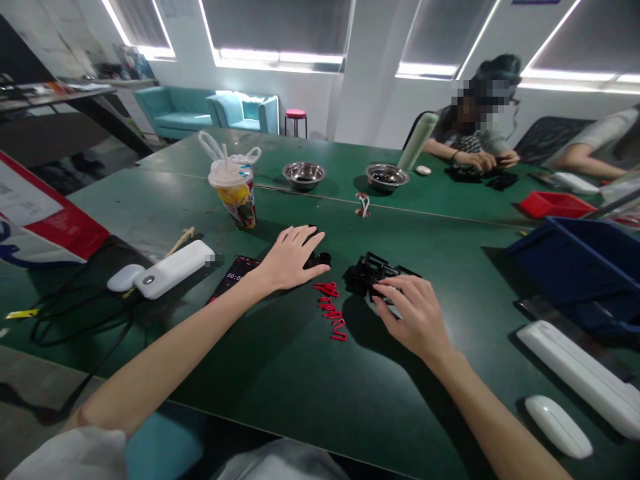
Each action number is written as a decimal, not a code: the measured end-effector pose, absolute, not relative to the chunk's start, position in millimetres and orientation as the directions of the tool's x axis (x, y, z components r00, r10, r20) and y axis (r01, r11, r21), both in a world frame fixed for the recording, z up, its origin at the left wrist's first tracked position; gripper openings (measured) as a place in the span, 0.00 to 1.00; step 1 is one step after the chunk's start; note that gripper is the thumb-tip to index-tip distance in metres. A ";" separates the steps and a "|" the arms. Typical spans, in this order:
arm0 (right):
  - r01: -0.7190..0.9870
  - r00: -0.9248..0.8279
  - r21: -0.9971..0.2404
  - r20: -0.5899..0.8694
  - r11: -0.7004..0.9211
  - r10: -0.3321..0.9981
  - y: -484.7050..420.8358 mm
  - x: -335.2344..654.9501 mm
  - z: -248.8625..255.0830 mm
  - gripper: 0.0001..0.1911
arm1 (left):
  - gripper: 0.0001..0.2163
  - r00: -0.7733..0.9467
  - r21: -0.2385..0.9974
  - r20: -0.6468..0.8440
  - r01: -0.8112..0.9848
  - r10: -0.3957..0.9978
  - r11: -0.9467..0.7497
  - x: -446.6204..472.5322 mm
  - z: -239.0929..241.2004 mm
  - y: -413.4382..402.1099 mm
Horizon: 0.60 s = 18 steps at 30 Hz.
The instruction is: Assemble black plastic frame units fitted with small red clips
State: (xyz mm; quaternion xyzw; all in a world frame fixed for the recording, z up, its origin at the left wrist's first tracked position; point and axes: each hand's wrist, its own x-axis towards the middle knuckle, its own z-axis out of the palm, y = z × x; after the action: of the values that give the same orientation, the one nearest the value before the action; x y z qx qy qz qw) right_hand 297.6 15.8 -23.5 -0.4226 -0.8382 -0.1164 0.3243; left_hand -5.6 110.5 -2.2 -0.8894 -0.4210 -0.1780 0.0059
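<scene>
My left hand [295,259] lies spread, palm down, its fingers over small black parts [324,259] that it partly covers. The fingers of my right hand [413,308] are bent, with thumb and forefinger closed at the near edge of some black plastic frames [373,268]; the exact grip is partly hidden. Between my hands, several small red clip-like pieces [333,310] lie in a loose column on the green table [280,360]. A phone [235,275] showing a timer lies partly under my left forearm.
A drink cup [235,193] and two metal bowls [304,175] stand farther back. On the left are a white device [175,268] and black cables [75,313]. A blue bin [585,267], a white bar [580,373] and a white mouse-like object [557,427] sit right. Another person's hands [480,161] work opposite.
</scene>
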 end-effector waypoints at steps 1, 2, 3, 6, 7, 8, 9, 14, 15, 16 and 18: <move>0.768 -0.453 -0.088 0.626 0.634 0.635 10.6 294.2 -22.2 0.05 | 0.30 0.583 0.143 0.346 0.742 0.735 -0.655 -6.9 -0.7 101.6; 0.743 -0.485 -0.098 0.602 0.662 0.634 4.3 290.2 -21.2 0.05 | 0.25 0.590 0.146 0.360 0.729 0.722 -0.669 -8.6 -0.5 91.6; 0.708 -0.533 -0.110 0.564 0.698 0.630 -2.5 285.4 -20.7 0.07 | 0.20 0.613 0.146 0.361 0.707 0.703 -0.692 -10.8 -1.7 81.1; 0.609 -0.666 -0.146 0.439 0.780 0.603 -19.6 268.4 -22.9 0.15 | 0.12 0.701 0.155 0.324 0.623 0.636 -0.766 -18.3 -12.5 53.9; 0.596 -0.691 -0.155 0.401 0.788 0.601 -22.0 262.5 -24.5 0.16 | 0.11 0.716 0.160 0.318 0.606 0.622 -0.779 -20.6 -17.0 48.1; 0.601 -0.697 -0.162 0.372 0.783 0.612 -22.1 256.7 -26.2 0.15 | 0.09 0.722 0.168 0.314 0.597 0.616 -0.785 -22.5 -21.1 44.2; 0.617 -0.693 -0.167 0.349 0.769 0.631 -19.9 251.2 -27.8 0.15 | 0.08 0.721 0.180 0.312 0.595 0.619 -0.783 -23.9 -24.4 42.2; 0.766 -0.554 -0.164 0.322 0.622 0.768 7.1 229.5 -33.4 0.14 | 0.06 0.703 0.214 0.302 0.608 0.644 -0.764 -24.7 -26.3 43.3; 0.787 -0.526 -0.160 0.330 0.596 0.784 11.1 226.9 -34.2 0.13 | 0.06 0.703 0.217 0.300 0.608 0.645 -0.763 -24.1 -25.0 43.1; 0.802 -0.505 -0.155 0.338 0.576 0.794 13.6 225.3 -35.0 0.13 | 0.05 0.703 0.220 0.298 0.607 0.645 -0.763 -23.5 -23.7 42.5; 0.822 -0.472 -0.147 0.363 0.550 0.803 14.4 225.9 -36.3 0.12 | 0.05 0.706 0.230 0.296 0.601 0.644 -0.765 -22.2 -22.2 40.4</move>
State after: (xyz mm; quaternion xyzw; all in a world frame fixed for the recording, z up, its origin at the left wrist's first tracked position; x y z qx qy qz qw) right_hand 225.9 14.4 -36.3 -0.4739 -0.8576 -0.0238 0.1983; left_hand -22.2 40.4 -22.2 -0.9217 -0.3376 -0.1820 -0.0582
